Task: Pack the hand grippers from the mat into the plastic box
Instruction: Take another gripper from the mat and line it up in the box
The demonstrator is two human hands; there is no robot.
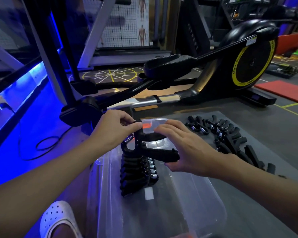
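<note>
Holding hand gripper (138, 142) crosswise, handles rightward

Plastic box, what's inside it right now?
A row of black hand grippers stands packed at the left. The left hand and right hand hold a loose gripper above it, covering the far end of the plastic box.
</note>
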